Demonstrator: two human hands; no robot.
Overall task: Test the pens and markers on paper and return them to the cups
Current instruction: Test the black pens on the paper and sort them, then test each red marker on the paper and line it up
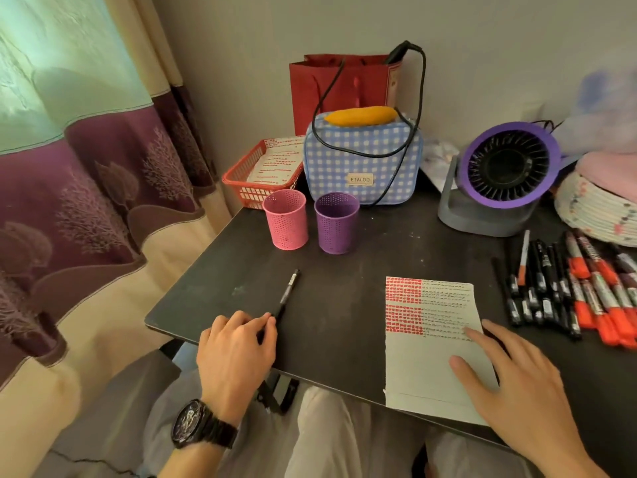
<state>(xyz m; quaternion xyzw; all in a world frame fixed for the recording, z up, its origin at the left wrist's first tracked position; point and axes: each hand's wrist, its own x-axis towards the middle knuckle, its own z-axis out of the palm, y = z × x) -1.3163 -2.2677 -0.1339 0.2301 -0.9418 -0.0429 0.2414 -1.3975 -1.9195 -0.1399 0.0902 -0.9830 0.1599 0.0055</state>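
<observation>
A black pen (pixel 287 295) lies on the dark table (pixel 344 270), its near end pinched in my left hand (pixel 238 353). My right hand (pixel 513 381) rests flat, fingers spread, on the lower right of a white sheet of paper (pixel 413 367) marked with red and black test strokes. A pink mesh cup (pixel 286 220) and a purple mesh cup (pixel 336 224) stand side by side at the back left; both look empty. Several black pens (pixel 537 288) and orange-capped markers (pixel 599 298) lie in a row at the right edge.
Behind the cups sit a red basket (pixel 241 175) holding marked paper, a blue checked bag (pixel 362 163) with a black cable, and a red gift bag (pixel 327 84). A purple desk fan (pixel 503 174) and a woven basket (pixel 593 208) stand at the back right. A curtain hangs at the left.
</observation>
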